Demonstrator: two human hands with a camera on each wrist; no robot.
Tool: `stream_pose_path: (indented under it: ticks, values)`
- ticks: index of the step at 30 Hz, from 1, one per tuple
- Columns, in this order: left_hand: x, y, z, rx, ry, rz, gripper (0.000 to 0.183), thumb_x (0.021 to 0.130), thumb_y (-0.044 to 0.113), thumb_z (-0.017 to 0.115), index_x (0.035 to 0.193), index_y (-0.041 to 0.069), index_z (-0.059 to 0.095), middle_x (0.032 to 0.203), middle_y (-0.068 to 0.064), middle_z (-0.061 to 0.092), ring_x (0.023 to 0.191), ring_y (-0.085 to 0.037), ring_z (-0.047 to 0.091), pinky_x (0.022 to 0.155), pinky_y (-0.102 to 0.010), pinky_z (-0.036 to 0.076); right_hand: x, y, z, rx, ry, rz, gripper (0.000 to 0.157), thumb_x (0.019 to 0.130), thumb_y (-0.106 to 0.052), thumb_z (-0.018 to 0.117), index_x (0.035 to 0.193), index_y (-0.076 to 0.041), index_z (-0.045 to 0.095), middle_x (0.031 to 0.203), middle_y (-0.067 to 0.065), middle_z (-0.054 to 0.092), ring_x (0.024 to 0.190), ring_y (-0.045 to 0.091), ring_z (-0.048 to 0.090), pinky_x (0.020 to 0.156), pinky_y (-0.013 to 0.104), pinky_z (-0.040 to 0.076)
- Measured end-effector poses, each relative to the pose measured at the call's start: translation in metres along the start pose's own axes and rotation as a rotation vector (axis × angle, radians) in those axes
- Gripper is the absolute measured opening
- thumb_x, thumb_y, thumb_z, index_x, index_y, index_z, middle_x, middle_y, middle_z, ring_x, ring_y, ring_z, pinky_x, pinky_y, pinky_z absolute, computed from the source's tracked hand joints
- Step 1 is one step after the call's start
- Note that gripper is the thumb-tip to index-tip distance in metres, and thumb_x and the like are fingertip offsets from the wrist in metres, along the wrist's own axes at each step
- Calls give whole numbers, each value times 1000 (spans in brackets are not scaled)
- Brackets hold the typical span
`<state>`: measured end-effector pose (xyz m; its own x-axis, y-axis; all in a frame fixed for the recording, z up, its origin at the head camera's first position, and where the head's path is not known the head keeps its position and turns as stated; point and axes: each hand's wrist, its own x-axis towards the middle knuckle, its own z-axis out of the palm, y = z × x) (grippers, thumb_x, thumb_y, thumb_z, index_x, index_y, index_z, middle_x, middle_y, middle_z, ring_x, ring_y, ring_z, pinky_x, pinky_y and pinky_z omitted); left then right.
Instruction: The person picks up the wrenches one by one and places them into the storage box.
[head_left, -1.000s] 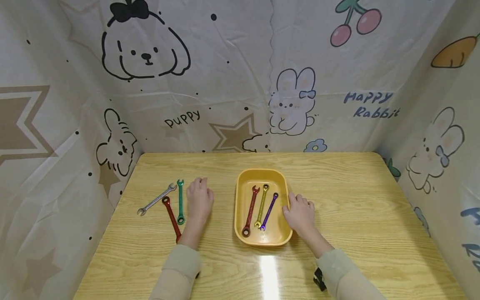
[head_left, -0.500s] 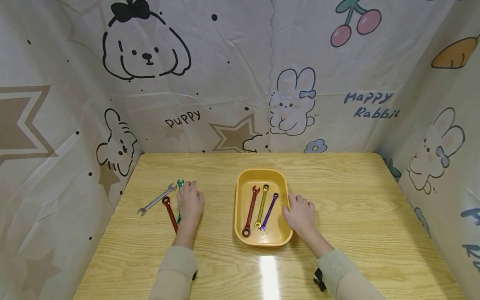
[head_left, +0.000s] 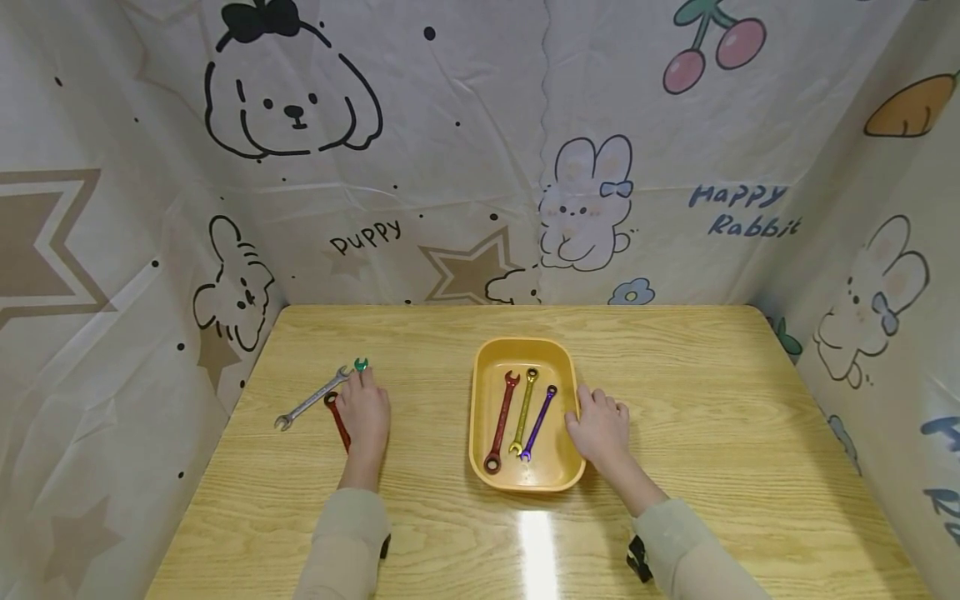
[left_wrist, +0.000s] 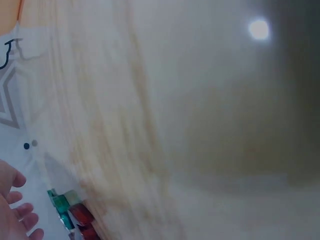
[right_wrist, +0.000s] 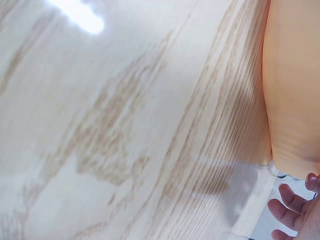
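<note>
My left hand (head_left: 365,412) is over the green wrench (head_left: 361,364), hiding all but its open end in the head view. The left wrist view shows loosely bent fingers (left_wrist: 26,212) beside the green wrench (left_wrist: 61,202), a gap between them. A dark red wrench (head_left: 339,423) lies partly under this hand, and a silver wrench (head_left: 311,400) slants to its left. At the right side of the yellow tray (head_left: 476,417), my right hand (head_left: 602,425) holds the rim, thumb over the edge. Inside lie a red wrench (head_left: 502,423), a gold wrench (head_left: 523,412) and a purple wrench (head_left: 539,423).
The wooden table (head_left: 712,400) carries all of these. A printed cloth (head_left: 465,167) with cartoon drawings stands behind it and along both sides. Black bands (head_left: 639,558) show at the sleeve cuffs.
My left hand has moved left from bare table onto the green wrench, covering most of it and part of the dark red one. The right hand and tray have stayed put.
</note>
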<state>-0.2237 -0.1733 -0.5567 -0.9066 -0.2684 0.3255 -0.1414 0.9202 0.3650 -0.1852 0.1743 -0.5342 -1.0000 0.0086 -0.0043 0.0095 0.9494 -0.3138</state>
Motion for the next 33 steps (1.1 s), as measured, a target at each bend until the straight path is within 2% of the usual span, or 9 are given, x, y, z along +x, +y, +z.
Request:
stream_pose_path:
  ticks: [6, 10, 16, 22, 28, 33]
  values:
    - [-1, -5, 2, 1, -51, -54, 41, 85, 5, 54, 124, -5, 47, 114, -23, 48, 97, -39, 45, 78, -50, 38, -1, 1, 0, 2, 4, -2, 36, 86, -28, 50, 116, -7, 47, 101, 18, 53, 98, 37, 50, 91, 55, 29]
    - [-1, -7, 4, -3, -56, -73, 37, 85, 3, 52, 121, -5, 47, 112, -25, 47, 93, -40, 44, 74, -50, 37, -1, 1, 0, 5, 6, -4, 37, 86, -28, 50, 117, -7, 47, 101, 18, 53, 97, 37, 50, 90, 55, 29]
    - [0, -8, 5, 23, -99, -97, 28, 89, 3, 48, 116, -6, 46, 108, -25, 46, 91, -40, 42, 72, -49, 37, -1, 1, 0, 5, 14, -6, 35, 85, -28, 50, 114, -7, 48, 99, 17, 54, 97, 36, 50, 91, 55, 29]
    - [6, -6, 3, 77, -200, -124, 25, 95, 3, 39, 118, -7, 41, 112, -27, 44, 95, -42, 44, 73, -50, 38, -1, 0, 0, -6, 21, -9, 39, 85, -28, 50, 118, -7, 48, 101, 18, 54, 97, 36, 51, 91, 55, 30]
    - [9, -3, 3, 102, -328, -158, 36, 96, -1, 32, 131, -8, 30, 124, -30, 35, 108, -45, 38, 81, -52, 38, -1, 0, -1, -4, 22, -8, 40, 85, -28, 50, 119, -6, 48, 102, 18, 54, 97, 37, 51, 91, 55, 30]
    - [11, -2, 5, 98, -349, -179, 38, 96, -2, 29, 133, -11, 28, 125, -33, 34, 110, -47, 36, 85, -55, 37, -1, -1, -2, -3, 13, -6, 41, 86, -28, 49, 120, -6, 47, 102, 18, 54, 98, 36, 51, 91, 55, 29]
